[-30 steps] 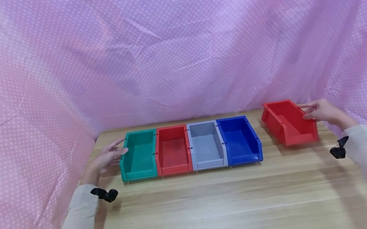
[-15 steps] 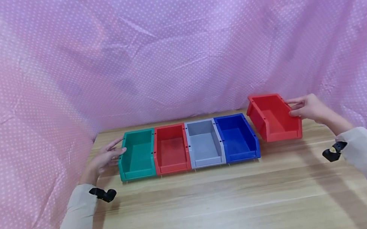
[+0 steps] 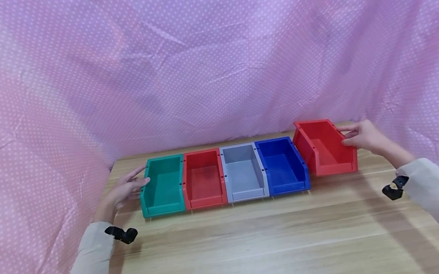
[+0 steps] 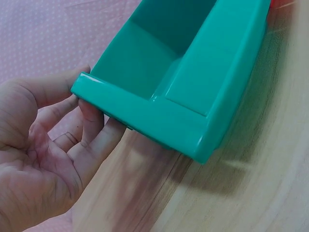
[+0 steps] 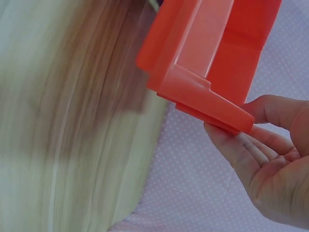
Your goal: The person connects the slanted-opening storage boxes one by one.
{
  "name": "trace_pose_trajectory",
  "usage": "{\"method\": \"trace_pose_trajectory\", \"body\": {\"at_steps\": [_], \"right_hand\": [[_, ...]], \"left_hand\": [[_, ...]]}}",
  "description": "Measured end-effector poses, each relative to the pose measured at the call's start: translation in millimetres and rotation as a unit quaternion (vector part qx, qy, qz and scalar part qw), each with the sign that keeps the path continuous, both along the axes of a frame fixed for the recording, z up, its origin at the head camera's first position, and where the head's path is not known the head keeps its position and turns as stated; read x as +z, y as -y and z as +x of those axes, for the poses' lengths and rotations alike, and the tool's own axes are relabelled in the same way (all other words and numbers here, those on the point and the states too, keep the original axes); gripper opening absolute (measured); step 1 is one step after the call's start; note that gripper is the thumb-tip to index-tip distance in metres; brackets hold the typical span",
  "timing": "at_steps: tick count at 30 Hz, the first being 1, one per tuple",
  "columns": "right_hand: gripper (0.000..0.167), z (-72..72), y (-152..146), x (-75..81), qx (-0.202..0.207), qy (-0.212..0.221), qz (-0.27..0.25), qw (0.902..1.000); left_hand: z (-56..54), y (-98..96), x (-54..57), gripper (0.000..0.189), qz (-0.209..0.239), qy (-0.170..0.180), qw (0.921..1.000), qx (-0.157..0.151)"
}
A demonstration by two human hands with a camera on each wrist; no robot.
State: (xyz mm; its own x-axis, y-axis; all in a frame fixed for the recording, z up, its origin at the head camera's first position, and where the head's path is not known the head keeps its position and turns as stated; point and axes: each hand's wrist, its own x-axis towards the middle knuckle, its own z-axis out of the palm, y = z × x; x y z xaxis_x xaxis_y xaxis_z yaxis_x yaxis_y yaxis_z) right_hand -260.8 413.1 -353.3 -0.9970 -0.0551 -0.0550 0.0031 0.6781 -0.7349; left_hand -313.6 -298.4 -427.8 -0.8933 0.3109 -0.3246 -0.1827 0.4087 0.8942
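Observation:
A green storage bin (image 3: 163, 188), a red bin (image 3: 204, 181), a grey bin (image 3: 244, 175) and a blue bin (image 3: 283, 167) stand side by side in a row. My left hand (image 3: 122, 193) pinches the green bin's left wall, thumb over the rim (image 4: 140, 108) and fingers outside. In my right hand (image 3: 369, 139) is a second red bin (image 3: 328, 149), gripped by its right wall. That bin is slightly tilted, close beside the blue bin; whether they touch I cannot tell. The right wrist view shows thumb and fingers either side of the red wall (image 5: 207, 101).
The bins are on a light wood table (image 3: 232, 248). A pink dotted cloth (image 3: 211, 65) hangs behind and along both sides. Black wrist mounts (image 3: 122, 234) sit at both sleeves.
My right hand has brought the second red bin leftward to the blue bin, raising it and then lowering it. My left hand has kept its grip on the green bin.

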Motion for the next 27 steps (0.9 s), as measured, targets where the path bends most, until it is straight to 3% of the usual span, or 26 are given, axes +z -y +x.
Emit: {"method": "trace_pose_trajectory", "body": {"at_steps": [8, 20, 27], "right_hand": [[0.054, 2.3, -1.4, -1.9, -0.001, 0.010, 0.012, 0.9999], [0.052, -1.1, 0.9, -5.9, -0.003, -0.026, 0.055, 0.9981], [0.051, 1.0, 5.8, -2.7, 0.016, -0.034, 0.048, 0.9982]], "left_hand": [[1.2, -3.0, 0.7, 0.083, 0.000, 0.004, 1.0000, -0.003], [3.6, -1.7, -0.2, 0.079, 0.002, 0.001, 1.0000, -0.009], [3.8, -0.1, 0.7, 0.078, 0.009, 0.000, 0.9999, -0.009]]}}
